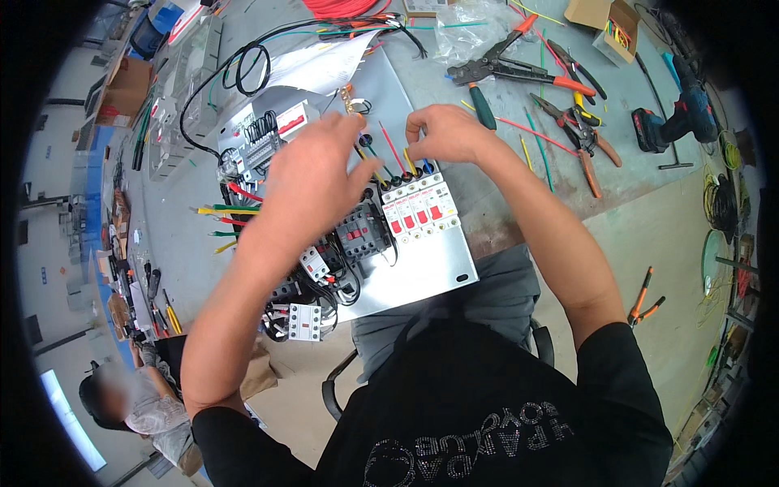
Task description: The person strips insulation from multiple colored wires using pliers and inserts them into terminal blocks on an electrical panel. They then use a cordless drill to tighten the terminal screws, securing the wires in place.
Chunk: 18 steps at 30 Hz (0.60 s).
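Note:
A row of white circuit breakers [419, 208] with red switches sits on a grey metal mounting plate [414, 277]. Red, green, yellow and blue wires stand up from their far-side terminals. My right hand [446, 135] is just beyond the breakers, its thumb and forefinger pinched at the upper end of a yellow wire [409, 161]. My left hand [318, 172] hovers over the plate's middle, thumb and forefinger apart near the green wire ends, nothing seen between them. Close by it lies a black contactor [362, 233]; the hand and forearm cover part of the components.
Crimping pliers [495, 66], a wire stripper [578, 130], a green-handled screwdriver [482, 105] and a cordless drill [677, 114] lie right. An opened cardboard box [614, 36] stands behind. Paper sheets [318, 66] lie at the far side. Another person [150, 406] sits at lower left.

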Tool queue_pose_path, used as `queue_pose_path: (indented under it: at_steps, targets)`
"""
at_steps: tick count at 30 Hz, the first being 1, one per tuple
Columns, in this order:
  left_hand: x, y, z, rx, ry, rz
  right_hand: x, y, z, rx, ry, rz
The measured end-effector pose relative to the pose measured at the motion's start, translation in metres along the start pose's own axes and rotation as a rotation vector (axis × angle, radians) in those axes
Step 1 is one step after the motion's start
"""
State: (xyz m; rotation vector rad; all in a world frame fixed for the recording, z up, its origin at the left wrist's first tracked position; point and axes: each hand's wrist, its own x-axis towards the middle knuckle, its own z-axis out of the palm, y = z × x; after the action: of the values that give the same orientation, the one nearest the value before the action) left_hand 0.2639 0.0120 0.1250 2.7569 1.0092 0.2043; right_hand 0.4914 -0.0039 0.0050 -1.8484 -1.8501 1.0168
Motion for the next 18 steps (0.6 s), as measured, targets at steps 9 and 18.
queue_pose_path:
  at_steps: [9,18]
  targets:
    - [0.057,-0.032,0.027,-0.169,-0.344,-0.146,-0.012,0.002,-0.011,0.225,-0.023,-0.046]
    - [0.065,-0.037,0.046,-0.171,-0.309,0.032,-0.017,-0.009,-0.011,0.062,-0.052,-0.060]
